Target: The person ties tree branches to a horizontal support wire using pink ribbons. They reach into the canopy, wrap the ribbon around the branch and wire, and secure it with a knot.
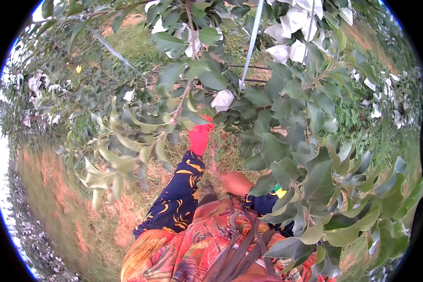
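Note:
My left hand (200, 135), in a red glove, is raised among the leaves below a white fruit bag (222, 100). Leaves partly cover its fingers, so its grip is unclear. A thin pinkish strand (213, 151), either cord or twig, runs down from beside the glove. Its lower end meets my bare right hand (236, 183), whose fingers are curled around it near my waist. Just left of the glove, a branch (183, 100) of the fruit tree hangs down with a pink cut-looking tip. Broad green leaves (280, 208) overlap my right forearm.
Leafy branches (120, 155) hang close on the left. White fruit bags (292, 21) cluster at the upper right. A pale strap (252, 42) slants through the foliage, and dark horizontal lines (250, 67) cross behind it. Dark straps (246, 246) lie over my patterned clothing. Dry grass (155, 190) covers the ground.

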A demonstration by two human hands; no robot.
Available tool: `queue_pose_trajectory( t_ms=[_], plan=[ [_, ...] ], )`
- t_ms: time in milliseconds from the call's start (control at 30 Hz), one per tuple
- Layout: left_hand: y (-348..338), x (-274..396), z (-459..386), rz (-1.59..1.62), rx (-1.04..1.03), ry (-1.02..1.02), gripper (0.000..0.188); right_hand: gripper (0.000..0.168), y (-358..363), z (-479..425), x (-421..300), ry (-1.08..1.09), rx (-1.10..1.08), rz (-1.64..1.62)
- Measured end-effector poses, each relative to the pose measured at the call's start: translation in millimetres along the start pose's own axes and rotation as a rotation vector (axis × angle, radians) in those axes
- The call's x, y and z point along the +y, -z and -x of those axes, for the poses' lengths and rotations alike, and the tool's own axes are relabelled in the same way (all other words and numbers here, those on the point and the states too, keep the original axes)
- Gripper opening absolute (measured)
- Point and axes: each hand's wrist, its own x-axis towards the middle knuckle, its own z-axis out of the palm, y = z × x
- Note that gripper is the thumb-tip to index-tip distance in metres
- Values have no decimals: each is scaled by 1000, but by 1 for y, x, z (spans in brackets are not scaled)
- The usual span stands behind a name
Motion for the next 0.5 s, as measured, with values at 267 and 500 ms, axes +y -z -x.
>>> queue_pose_trajectory(
  t_ms=[267, 500],
  plan=[
    [-13, 26, 67, -93, -319, 53, 22, 19, -21, 28, 27, -165, -64, 159],
    [59, -1, 126, -88, -320, 136, 24, 32, -50, -18, 23, -211, -180, 246]
  ],
)
